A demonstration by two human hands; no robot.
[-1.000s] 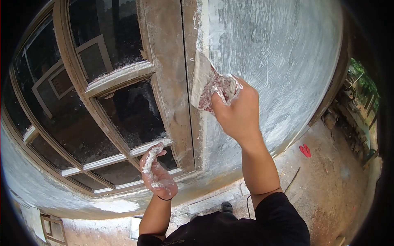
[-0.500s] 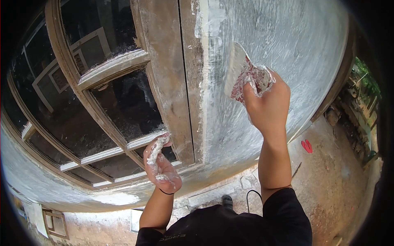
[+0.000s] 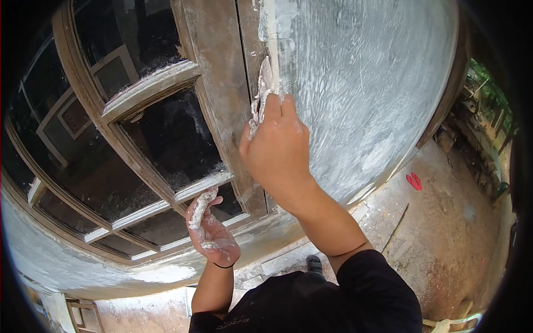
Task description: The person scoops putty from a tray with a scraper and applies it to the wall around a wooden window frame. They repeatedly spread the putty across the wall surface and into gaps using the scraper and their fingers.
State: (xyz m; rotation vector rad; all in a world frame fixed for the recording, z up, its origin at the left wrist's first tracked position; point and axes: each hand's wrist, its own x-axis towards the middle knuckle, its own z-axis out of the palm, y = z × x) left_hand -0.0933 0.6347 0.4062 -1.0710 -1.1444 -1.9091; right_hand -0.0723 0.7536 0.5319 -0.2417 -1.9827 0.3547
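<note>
My right hand (image 3: 280, 147) is closed round a flat scraper (image 3: 264, 80) smeared with white paste, its blade edge-on at the seam between the wooden window frame (image 3: 216, 94) and the grey-white wall (image 3: 361, 100). Lower down, in front of the bottom window panes, my left hand (image 3: 214, 233) is turned palm up with its fingers curled. White paste coats its fingers and palm, with a thick strip along the index finger. Whether that hand holds anything besides paste cannot be made out.
Red slippers (image 3: 413, 181) lie on the ground at the right, near a thin stick (image 3: 396, 228). My foot (image 3: 314, 264) shows below. A wooden frame (image 3: 85, 315) stands at the lower left, and plants (image 3: 484, 83) are at the far right.
My right hand has moved left with the scraper, from the wall face to the seam by the window frame, and the blade has turned edge-on. My left hand has barely shifted.
</note>
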